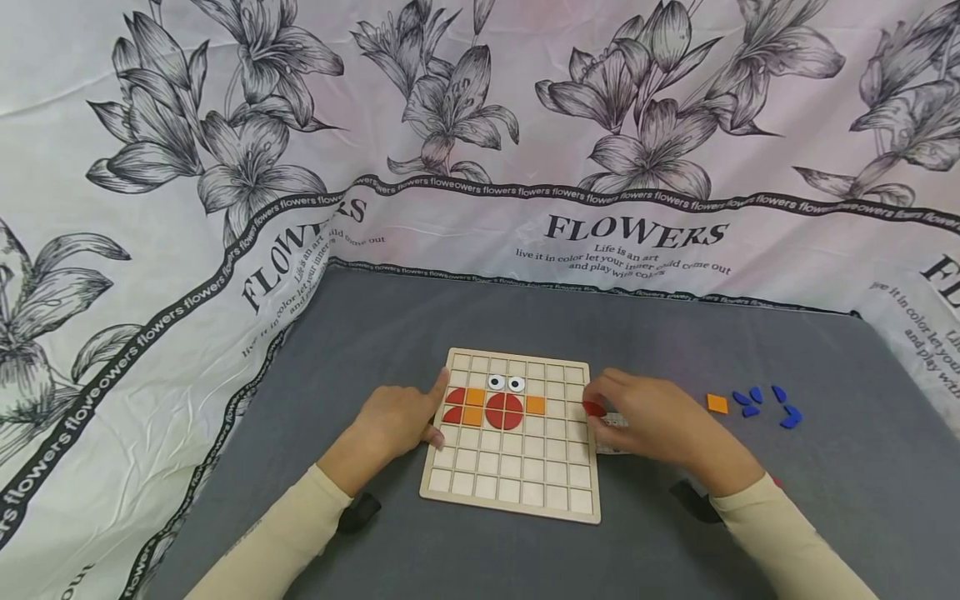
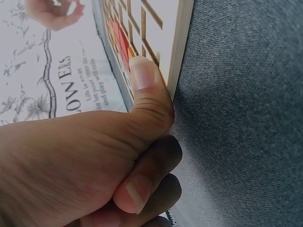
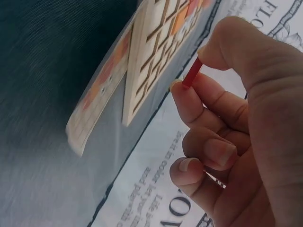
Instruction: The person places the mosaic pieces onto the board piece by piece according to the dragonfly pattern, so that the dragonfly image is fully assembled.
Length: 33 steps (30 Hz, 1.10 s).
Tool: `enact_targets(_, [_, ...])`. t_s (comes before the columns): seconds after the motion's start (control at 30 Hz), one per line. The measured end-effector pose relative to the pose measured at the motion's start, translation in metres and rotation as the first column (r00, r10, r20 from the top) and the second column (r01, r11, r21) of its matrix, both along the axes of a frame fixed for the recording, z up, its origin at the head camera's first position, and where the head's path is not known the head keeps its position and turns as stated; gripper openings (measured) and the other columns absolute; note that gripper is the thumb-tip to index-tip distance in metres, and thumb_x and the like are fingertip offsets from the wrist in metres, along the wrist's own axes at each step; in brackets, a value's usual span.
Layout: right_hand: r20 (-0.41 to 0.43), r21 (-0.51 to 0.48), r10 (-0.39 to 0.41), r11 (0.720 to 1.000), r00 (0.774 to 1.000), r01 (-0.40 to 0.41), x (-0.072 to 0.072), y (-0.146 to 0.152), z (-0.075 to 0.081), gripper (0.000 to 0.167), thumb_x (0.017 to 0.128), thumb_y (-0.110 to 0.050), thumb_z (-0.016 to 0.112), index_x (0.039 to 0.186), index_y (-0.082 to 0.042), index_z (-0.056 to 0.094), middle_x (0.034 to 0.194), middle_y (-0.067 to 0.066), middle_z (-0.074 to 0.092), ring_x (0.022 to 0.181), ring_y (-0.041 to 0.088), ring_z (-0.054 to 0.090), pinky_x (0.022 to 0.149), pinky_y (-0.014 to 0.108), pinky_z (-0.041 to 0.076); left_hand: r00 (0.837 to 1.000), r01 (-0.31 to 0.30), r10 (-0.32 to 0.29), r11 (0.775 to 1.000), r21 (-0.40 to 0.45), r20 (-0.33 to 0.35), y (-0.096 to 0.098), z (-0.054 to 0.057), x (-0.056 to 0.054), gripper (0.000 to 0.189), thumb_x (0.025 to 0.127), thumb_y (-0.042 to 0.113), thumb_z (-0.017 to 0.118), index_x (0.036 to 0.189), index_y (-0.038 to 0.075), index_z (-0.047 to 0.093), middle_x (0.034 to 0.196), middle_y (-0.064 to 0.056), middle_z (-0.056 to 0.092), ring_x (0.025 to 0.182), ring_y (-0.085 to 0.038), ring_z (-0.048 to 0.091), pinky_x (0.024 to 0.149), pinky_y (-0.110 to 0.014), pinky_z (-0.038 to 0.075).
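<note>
A pale wooden grid board (image 1: 510, 495) lies on the table with red and orange pieces in its cells. Four red quarter-circles form a disc (image 1: 504, 412), with two googly eyes (image 1: 506, 383) just above. At the left side, red pieces (image 1: 454, 405) adjoin orange squares (image 1: 474, 407). My left hand (image 1: 395, 419) holds the board's left edge, index finger stretched along it and thumb (image 2: 144, 78) on the rim. Beyond the right edge, my right hand (image 1: 643, 417) pinches a small red piece (image 3: 192, 73) between thumb and forefinger, its flat shape seen edge-on in the right wrist view.
A printed pattern card (image 3: 102, 94) lies beside the board, partly under my right hand. Farther right are a loose orange square (image 1: 717, 403) and several blue pieces (image 1: 756, 394). Flower-printed cloth (image 1: 622, 242) hangs behind the grey tabletop (image 1: 652, 333).
</note>
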State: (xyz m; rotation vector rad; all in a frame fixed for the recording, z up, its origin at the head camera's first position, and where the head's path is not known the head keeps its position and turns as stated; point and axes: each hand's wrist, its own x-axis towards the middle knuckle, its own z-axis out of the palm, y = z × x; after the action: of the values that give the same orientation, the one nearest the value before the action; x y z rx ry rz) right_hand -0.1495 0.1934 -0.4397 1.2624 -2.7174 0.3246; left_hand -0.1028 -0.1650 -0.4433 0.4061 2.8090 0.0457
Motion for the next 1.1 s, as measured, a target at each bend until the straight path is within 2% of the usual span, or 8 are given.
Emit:
enact_targets(0.2, [0.025,0.020,0.015,1.000,1.000,-0.015,-0.005,-0.022,-0.008,0.015,0.090,-0.022,0.081,0.099,-0.015,0.071,0.090,-0.008,0.061,0.063,0.000,0.046,0.057,0.024,0.046,1.000,-0.005,0.005,1.000,-0.004,0.006,0.000,0.001,0.000,0.102,0.085,0.048,0.079,0.168,0.010,0.031,0.058,0.000,0.053,0.061,-0.019,0.054,0.066,-0.041,0.051])
enact_targets(0.47, [0.013,0.053,-0.052,0.997,0.999,0.052,-0.006,-0.040,-0.017,0.012,0.088,-0.019,0.081,0.092,-0.014,0.070,0.082,-0.009,0.054,0.060,0.005,0.043,0.056,0.027,0.043,1.000,-0.008,0.008,1.000,-0.004,0.011,0.001,0.002,0.000,0.102,0.086,0.048,0.079,0.168,0.010,0.031,0.058,-0.001,0.053,0.060,-0.019,0.053,0.065,-0.040,0.050])
enact_targets(0.7, [-0.038,0.053,-0.072,0.996,0.997,0.074,-0.004,-0.046,-0.021,0.013,0.090,-0.017,0.082,0.088,-0.013,0.070,0.078,-0.006,0.052,0.058,0.007,0.043,0.053,0.028,0.043,1.000,-0.003,0.004,1.000,-0.012,0.008,0.002,0.002,0.000,0.102,0.086,0.049,0.079,0.168,0.010,0.031,0.059,0.000,0.053,0.062,-0.019,0.055,0.068,-0.041,0.052])
enact_targets(0.83, [-0.047,0.058,-0.072,0.996,0.996,0.075,-0.003,-0.046,-0.020,0.012,0.091,-0.018,0.083,0.091,-0.012,0.073,0.080,-0.004,0.055,0.058,0.007,0.046,0.053,0.029,0.045,1.000,-0.002,0.002,1.000,-0.020,0.007,0.002,0.002,0.000,0.103,0.085,0.049,0.079,0.168,0.010,0.031,0.059,0.000,0.053,0.061,-0.019,0.054,0.067,-0.041,0.052])
enact_targets(1.1, [0.009,0.078,-0.080,0.994,0.997,0.079,-0.002,-0.048,-0.020,0.016,0.094,-0.025,0.083,0.101,-0.012,0.076,0.089,-0.002,0.059,0.065,0.009,0.057,0.059,0.034,0.053,1.000,-0.007,0.007,1.000,-0.017,0.000,0.002,0.000,0.000,0.103,0.085,0.049,0.080,0.167,0.010,0.032,0.060,-0.002,0.055,0.063,-0.020,0.056,0.068,-0.042,0.053])
